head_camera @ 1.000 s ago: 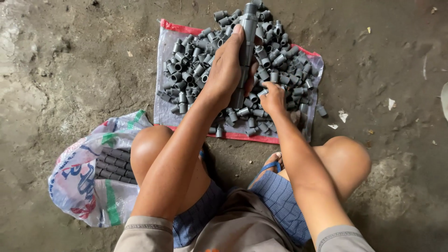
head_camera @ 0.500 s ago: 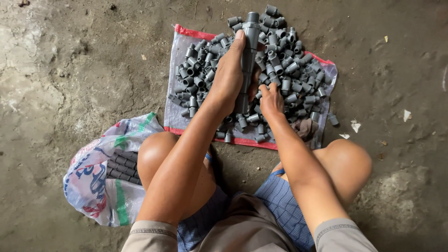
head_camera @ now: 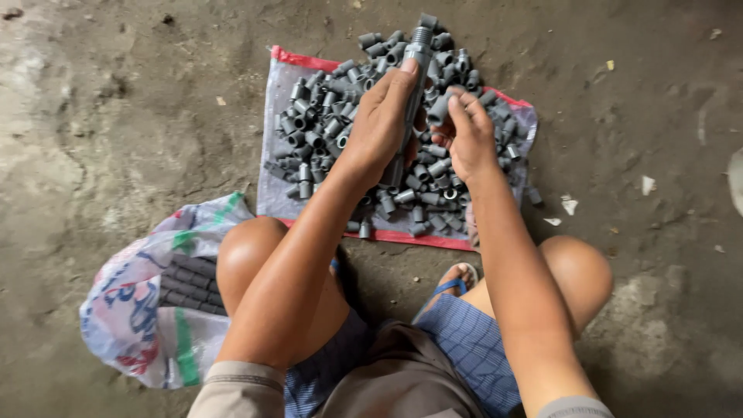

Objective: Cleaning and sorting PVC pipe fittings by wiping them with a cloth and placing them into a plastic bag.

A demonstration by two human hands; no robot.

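I squat over a heap of small grey plastic pipe fittings (head_camera: 325,131) spread on a clear sheet with red edges (head_camera: 275,186). My left hand (head_camera: 383,120) grips a long stack of joined grey fittings (head_camera: 418,54), held upright over the heap. My right hand (head_camera: 468,135) is close beside it, fingers pinched on a single grey fitting (head_camera: 437,108) next to the stack.
A printed woven bag (head_camera: 147,310) lies on the concrete floor by my left knee, open, with dark grey stacked fittings (head_camera: 190,282) inside. Small white scraps (head_camera: 569,205) lie on the floor to the right of the sheet.
My right hand has lifted from the heap with one fitting and come up beside the stack in my left hand. The view has shifted slightly.
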